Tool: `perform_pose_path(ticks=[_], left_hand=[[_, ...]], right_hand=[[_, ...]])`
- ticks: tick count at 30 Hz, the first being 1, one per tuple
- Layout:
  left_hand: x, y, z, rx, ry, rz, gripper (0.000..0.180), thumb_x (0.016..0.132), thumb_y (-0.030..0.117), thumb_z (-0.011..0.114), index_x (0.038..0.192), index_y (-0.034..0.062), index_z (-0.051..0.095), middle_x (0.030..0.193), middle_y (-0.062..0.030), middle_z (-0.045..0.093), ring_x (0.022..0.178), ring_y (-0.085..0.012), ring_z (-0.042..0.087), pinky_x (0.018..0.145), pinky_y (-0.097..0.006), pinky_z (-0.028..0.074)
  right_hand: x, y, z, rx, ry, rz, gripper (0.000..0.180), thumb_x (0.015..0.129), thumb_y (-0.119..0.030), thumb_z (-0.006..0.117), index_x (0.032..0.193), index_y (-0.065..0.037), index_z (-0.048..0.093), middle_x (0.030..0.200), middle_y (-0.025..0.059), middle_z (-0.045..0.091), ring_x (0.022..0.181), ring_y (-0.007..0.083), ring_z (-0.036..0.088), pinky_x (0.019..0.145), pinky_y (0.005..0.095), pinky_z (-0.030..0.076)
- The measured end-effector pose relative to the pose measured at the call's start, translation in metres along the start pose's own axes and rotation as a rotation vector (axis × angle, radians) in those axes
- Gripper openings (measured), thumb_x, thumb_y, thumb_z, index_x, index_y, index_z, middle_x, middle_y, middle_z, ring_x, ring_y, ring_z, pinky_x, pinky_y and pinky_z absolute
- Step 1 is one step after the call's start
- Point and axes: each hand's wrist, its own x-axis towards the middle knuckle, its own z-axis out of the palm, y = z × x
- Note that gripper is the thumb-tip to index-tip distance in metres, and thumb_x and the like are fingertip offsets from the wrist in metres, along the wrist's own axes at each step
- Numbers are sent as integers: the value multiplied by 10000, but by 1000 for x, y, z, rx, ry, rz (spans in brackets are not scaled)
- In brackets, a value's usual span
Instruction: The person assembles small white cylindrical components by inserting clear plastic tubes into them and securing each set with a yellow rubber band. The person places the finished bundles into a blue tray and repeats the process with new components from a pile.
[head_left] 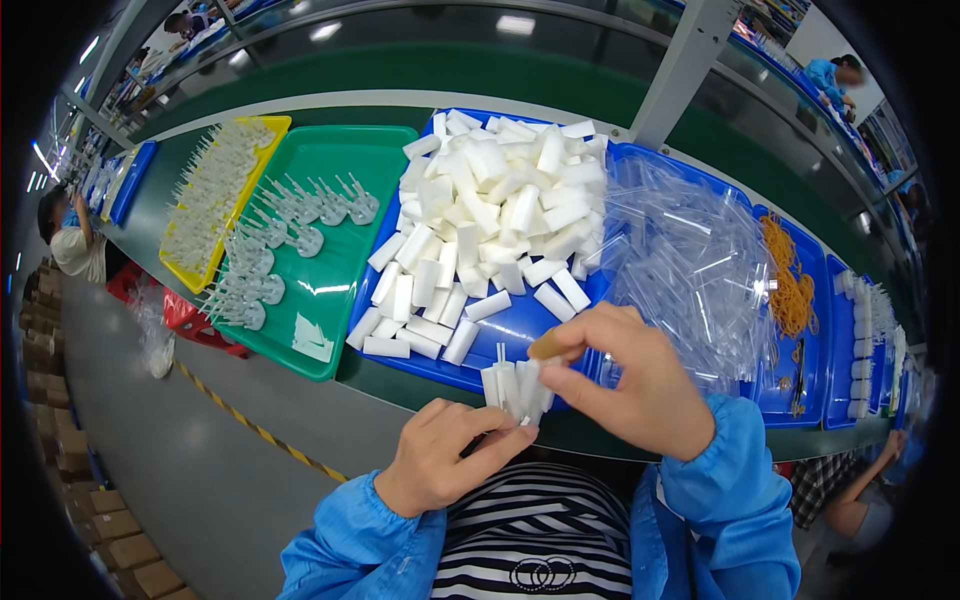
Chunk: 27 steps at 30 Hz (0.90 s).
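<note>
At the near edge of the tabletop (180, 190), just above the lap, both hands meet over a small bundle (518, 388) of white foam sticks. Left hand (440, 462): grip closed loosely from below, thumb and forefinger pinching the bundle's lower end, probably to keep the sticks aligned and upright. Right hand (635, 385): fingers curled tight at the bundle's top, and something tan, possibly a rubber band (548, 345), is pinched there; view too small to be sure. Bundle is held clear of the trays, in front of the blue tray (480, 365).

Around: blue tray piled with loose sticks (500, 210); to its right a heap of clear plastic sleeves (690, 260), then a further blue tray holding orange bands (790, 280). To the left, a green tray (350, 140) and a yellow tray (275, 125) carry assembled pronged pieces. Nothing stands between the hands and the stick pile. Other workers sit at both far ends.
</note>
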Motion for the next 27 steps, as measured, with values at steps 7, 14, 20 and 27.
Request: perform_pose_path(ticks=[7, 14, 20, 27], left_hand=[[-4, -3, 6, -53, 116, 36, 312, 680, 35, 780, 972, 129, 724, 943, -22, 686, 702, -186, 623, 615, -317, 453], [-2, -5, 1, -100, 108, 91, 329, 689, 29, 813, 983, 132, 708, 995, -36, 677, 740, -199, 635, 645, -332, 482], [-7, -8, 12, -162, 233, 72, 294, 670, 94, 809, 953, 107, 733, 959, -54, 698, 759, -225, 670, 701, -342, 531], [-3, 4, 12, -834, 342, -376, 514, 779, 64, 853, 1191, -7, 555, 1233, -189, 554, 1145, -275, 603, 879, -388, 585]], right_hand=[[4, 16, 1, 41, -19, -248, 229, 793, -134, 799, 993, -81, 699, 892, 12, 670, 895, 210, 592, 902, 348, 404], [10, 23, -16, 231, -243, -223, 266, 773, -147, 854, 969, -67, 693, 898, 26, 640, 906, 170, 592, 843, 326, 462], [0, 24, -6, 371, -228, -146, 258, 771, -137, 863, 936, -57, 682, 941, 56, 639, 915, 175, 598, 795, 297, 498], [-8, 28, 0, 485, -53, -63, 263, 780, -119, 855, 955, -38, 677, 987, 68, 650, 955, 189, 603, 864, 318, 492]])
